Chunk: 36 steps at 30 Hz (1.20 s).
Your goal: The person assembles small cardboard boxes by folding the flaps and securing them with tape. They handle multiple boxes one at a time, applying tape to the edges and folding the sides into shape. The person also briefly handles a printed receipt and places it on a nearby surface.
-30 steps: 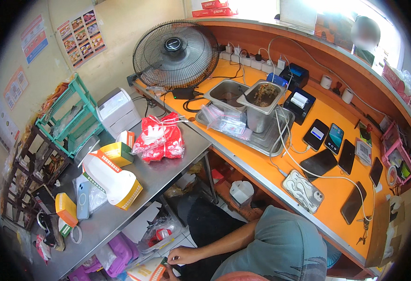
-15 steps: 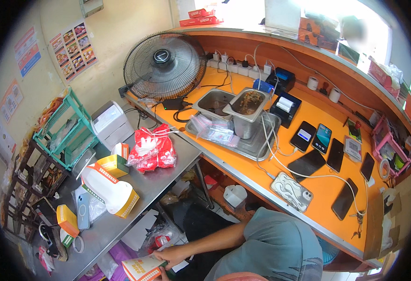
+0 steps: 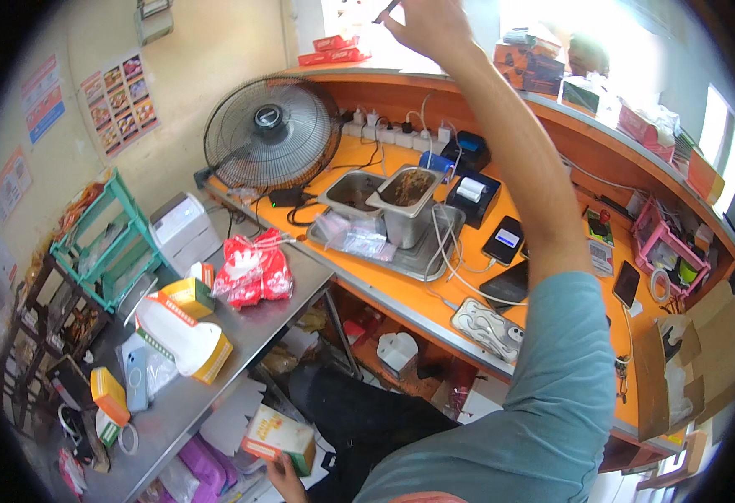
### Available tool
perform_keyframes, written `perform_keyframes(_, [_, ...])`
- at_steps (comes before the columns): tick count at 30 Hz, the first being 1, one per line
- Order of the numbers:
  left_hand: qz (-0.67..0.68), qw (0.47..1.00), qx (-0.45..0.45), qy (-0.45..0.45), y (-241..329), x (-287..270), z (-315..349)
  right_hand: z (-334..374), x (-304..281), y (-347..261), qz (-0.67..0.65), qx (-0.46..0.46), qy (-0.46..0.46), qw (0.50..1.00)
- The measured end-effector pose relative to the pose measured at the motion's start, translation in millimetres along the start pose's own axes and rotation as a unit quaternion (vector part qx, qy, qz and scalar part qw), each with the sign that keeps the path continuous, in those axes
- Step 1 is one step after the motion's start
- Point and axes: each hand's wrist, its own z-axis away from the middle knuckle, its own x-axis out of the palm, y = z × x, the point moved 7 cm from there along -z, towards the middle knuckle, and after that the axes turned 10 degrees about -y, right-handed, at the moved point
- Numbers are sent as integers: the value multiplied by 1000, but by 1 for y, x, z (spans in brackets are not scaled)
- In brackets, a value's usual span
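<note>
Hands stand well apart, as seen from beside the counter. Left hand (image 3: 286, 480): low, fingers closed on the near edge of a white, orange and green carton (image 3: 282, 434). Right hand (image 3: 434, 32): raised high above the counter ledge, with a dark slim object (image 3: 388, 11) apparently pinched at the fingertips. Its kind cannot be told, since part of it is out of sight.

Carton position: beside the dark-trousered legs, lower than the metal table (image 3: 258, 323). Whether the legs carry any of its weight cannot be told.

Recommended handling, in my judgement:

1. Hold the carton with steady, light pressure. Thin card walls would probably buckle under a hard squeeze.
2. Hold it level; a one-sided grip on an edge invites tipping. Add support from beneath if the weight calls for it.
3. Secure the slim object between thumb and fingers while the arm is high.
4. Lower the right arm clear of the steel container (image 3: 405, 222) and the swirl-patterned phone (image 3: 486, 329). A careless elbow could knock either.
</note>
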Motion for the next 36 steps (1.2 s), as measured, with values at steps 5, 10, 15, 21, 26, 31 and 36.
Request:
perform_keyframes(5, [-100, 994, -31, -35, -101, -19, 24, 109, 86, 213, 269, 202, -273, 901])
perform_keyframes(10, [49, 998, -16, 23, -110, -23, 40, 171, 110, 238, 212, 199, -311, 905])
perform_keyframes(15, [64, 994, -92, 14, -71, -2, 30, 127, 85, 214, 154, 214, -129, 956])
perform_keyframes(21, [111, 987, -29, 113, 50, -15, 21, 4, -20, -37, -462, -33, 73, 883])
perform_keyframes(26, [217, 951, 55, 212, 136, -23, 33, 21, -182, -325, -502, -428, -186, 729])
perform_keyframes(31, [180, 959, 15, 219, 167, -22, 14, 89, -254, -405, -522, -561, -289, 574])
perform_keyframes(36, [160, 951, 71, 254, 186, -28, 58, 174, -240, -500, -734, -426, -309, 429])
